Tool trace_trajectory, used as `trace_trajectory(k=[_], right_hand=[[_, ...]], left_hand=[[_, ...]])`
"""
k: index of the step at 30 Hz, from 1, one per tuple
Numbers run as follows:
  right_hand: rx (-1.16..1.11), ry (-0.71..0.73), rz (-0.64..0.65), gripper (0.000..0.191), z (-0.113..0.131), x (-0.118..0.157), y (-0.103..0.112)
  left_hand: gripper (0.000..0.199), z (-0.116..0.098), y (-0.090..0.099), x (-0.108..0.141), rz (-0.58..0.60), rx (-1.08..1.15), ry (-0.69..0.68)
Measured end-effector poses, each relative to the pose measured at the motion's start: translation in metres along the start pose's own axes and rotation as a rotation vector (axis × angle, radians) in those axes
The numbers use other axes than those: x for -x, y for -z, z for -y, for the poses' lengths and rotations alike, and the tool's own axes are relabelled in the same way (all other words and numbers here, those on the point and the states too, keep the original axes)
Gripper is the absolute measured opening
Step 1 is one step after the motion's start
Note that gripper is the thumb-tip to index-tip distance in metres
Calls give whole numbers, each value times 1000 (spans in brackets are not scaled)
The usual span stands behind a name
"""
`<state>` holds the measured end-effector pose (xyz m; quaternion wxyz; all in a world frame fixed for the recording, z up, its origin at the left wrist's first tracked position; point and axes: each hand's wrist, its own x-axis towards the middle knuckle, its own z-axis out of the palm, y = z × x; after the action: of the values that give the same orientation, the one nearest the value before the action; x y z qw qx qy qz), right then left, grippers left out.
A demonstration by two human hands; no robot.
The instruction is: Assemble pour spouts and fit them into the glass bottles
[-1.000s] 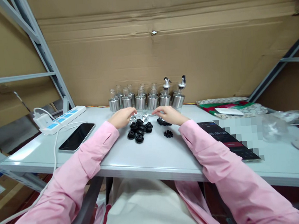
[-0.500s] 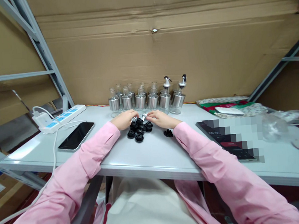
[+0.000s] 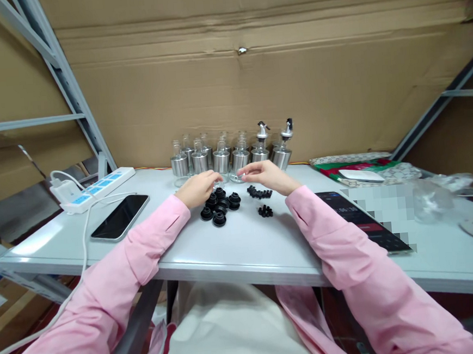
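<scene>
My left hand [image 3: 200,188] is closed just behind a pile of black ribbed stoppers [image 3: 222,202], its fingers curled down. What its fingertips hold is too small to make out. To the right of it, my right hand [image 3: 268,175] reaches in front of the bottles with thumb and index finger pinched together; anything between them cannot be made out. Under and beside that hand lie small black parts [image 3: 259,192], with another little cluster of black parts [image 3: 265,211] nearer the table edge. Glass bottles with steel sleeves [image 3: 221,160] stand upright behind both hands; two at the right carry pourer spouts [image 3: 262,131].
At left lie a phone [image 3: 120,216] and a white power strip [image 3: 98,190] with a cable hanging over the table edge. A second phone [image 3: 363,222], partly blurred out, lies at right. Beyond it are a patterned cloth [image 3: 400,172] and clear plastic [image 3: 430,200]. Cardboard [image 3: 246,94] backs the table.
My right hand has moved right and slightly up, away from my left hand, uncovering the row of small black parts. My left hand has hardly moved.
</scene>
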<state>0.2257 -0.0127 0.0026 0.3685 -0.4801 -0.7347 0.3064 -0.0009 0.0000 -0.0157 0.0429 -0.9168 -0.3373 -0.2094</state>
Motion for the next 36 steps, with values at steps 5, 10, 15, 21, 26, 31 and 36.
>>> trace_trajectory(k=[5,10,15,21,26,31,36], right_hand=[[-320,-4,-43,29,16,10,3],[-538,-87,114,32,23,15,2],[-537,-148,211,27,25,19,2],[-547,-144,343,30,28,20,0],[-473,-57,289,30,26,20,6],[-434,29,248,31,26,21,11],[-259,33,239,27,31,22,9]], left_hand=[[28,-17,8,-1,-177,6,-138],[31,-31,6,-1,-253,19,-217],[31,-34,0,1,-229,34,-208],[30,-37,-1,2,-231,48,-247],[32,-40,0,4,-209,28,-288],[33,-44,3,4,-192,15,-322],[32,-47,1,4,-165,54,-338]])
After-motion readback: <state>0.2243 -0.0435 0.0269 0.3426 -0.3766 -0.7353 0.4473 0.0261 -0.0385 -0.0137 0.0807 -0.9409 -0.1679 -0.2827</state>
